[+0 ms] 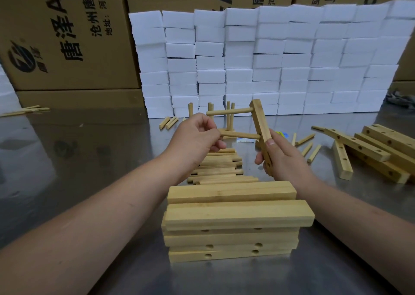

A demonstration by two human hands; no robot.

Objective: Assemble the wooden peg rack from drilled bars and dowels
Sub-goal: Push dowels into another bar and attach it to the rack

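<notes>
Right: right hand [281, 154] grips bar [261, 129] upright above table [89, 160]; upper dowel [229, 111] seated in it. Left hand [197, 135] pinches lower dowel [240, 135] at its hole. Bar stack [233, 218] nearest.

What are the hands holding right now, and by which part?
The right hand grips the drilled bar by its lower end; the left hand pinches the free end of the lower dowel entering that bar.

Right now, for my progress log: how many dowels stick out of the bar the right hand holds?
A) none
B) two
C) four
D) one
B: the bar in the right hand carries an upper dowel and a lower dowel, which the left hand pinches.
</notes>
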